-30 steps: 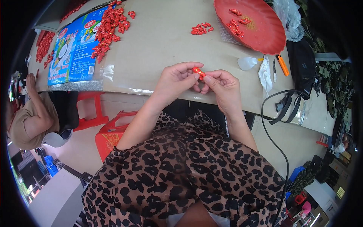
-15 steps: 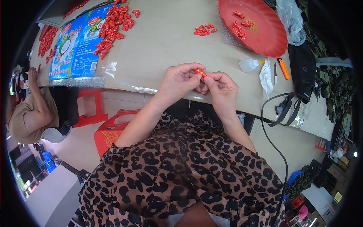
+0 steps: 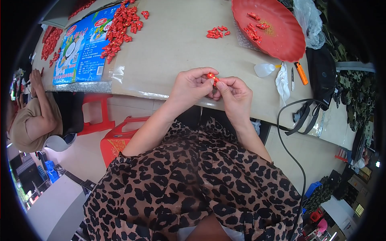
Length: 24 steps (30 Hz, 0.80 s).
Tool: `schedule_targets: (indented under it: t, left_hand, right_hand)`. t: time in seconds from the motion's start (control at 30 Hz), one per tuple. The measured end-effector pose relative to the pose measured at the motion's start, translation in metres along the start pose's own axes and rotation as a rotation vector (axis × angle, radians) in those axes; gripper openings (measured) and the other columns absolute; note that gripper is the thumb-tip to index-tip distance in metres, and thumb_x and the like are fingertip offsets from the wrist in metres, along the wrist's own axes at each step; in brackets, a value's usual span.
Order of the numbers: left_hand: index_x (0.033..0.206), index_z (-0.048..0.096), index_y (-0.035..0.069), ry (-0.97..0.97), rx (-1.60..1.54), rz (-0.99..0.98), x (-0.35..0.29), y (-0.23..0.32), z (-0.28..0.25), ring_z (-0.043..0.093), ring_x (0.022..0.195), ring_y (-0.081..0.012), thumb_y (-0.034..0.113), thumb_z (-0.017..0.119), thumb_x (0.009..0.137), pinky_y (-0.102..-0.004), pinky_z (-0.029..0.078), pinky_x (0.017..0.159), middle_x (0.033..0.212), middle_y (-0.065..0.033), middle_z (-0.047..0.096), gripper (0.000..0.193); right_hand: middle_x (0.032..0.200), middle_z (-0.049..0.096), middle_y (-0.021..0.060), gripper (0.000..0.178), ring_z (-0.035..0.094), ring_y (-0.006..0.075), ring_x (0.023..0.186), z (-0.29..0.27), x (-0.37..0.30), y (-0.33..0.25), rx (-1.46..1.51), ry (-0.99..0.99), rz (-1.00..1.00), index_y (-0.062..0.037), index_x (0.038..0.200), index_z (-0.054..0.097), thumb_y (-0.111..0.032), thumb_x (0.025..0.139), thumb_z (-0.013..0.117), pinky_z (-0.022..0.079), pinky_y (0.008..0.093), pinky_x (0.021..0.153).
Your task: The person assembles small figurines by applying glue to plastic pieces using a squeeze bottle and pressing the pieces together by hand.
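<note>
Both hands meet above the near edge of the table around a small glossy red piece with gold marks, knobbly like a tiny figurine. My left hand pinches it between thumb and forefinger, its other fingers curled. From the other side, my right hand grips its lower end with thumb and fingertips. Fingers cover much of the piece, so its exact kind is unclear. Beyond my hands lies a little cluster of similar red pieces. More of them rest in a red scalloped tray at the far right.
A large heap of red pieces lies over a blue printed sheet at left. Right of my hands are a white squeeze bottle, a crumpled tissue, an orange-handled cutter and a black cable. Another person sits at left.
My right hand has shifted very slightly left, still gripping the same red piece. My left hand stays in place, and the things on the table have not moved.
</note>
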<state>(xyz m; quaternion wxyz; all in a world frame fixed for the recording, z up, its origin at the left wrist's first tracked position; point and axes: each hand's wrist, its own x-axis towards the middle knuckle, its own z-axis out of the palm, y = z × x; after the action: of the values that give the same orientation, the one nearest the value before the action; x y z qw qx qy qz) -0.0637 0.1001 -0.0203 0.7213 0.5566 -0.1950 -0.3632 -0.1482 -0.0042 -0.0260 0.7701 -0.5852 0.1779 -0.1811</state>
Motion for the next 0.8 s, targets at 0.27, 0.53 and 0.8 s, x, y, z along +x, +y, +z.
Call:
schedule_targets:
  t: [0.27,0.53,0.8]
  left_hand:
    - [0.101,0.052,-0.004,-0.012,-0.016,0.011,0.0000,-0.0012,-0.0005,0.052,0.061,-0.0080,-0.001,0.047,0.079,-0.0196,0.044,0.058,0.077,-0.0055,0.057,0.022]
    - [0.101,0.053,-0.004,-0.005,-0.033,0.011,-0.0004,-0.0005,-0.0006,0.052,0.061,-0.0079,0.000,0.048,0.080,-0.0195,0.044,0.059,0.076,-0.0056,0.057,0.023]
    - [0.099,0.054,-0.004,0.006,-0.035,0.013,-0.0011,-0.0004,-0.0001,0.052,0.060,-0.0076,-0.001,0.047,0.079,-0.0190,0.044,0.058,0.073,-0.0051,0.057,0.021]
  right_hand:
    - [0.070,0.057,0.0051,0.007,0.052,0.0064,0.057,-0.0005,0.0002,-0.0003,-0.010,0.010,0.019,0.0025,0.083,0.054,-0.004,0.080,0.053,0.046,0.0184,0.053]
    - [0.070,0.057,0.0053,0.007,0.052,0.0063,0.057,-0.0011,-0.0004,0.0005,0.000,0.003,-0.013,0.0029,0.083,0.053,-0.002,0.079,0.053,0.045,0.0176,0.053]
    - [0.071,0.057,0.0058,0.006,0.053,0.0068,0.058,0.0000,-0.0013,0.0030,0.001,-0.007,-0.014,0.0035,0.083,0.053,-0.001,0.080,0.052,0.045,0.0173,0.054]
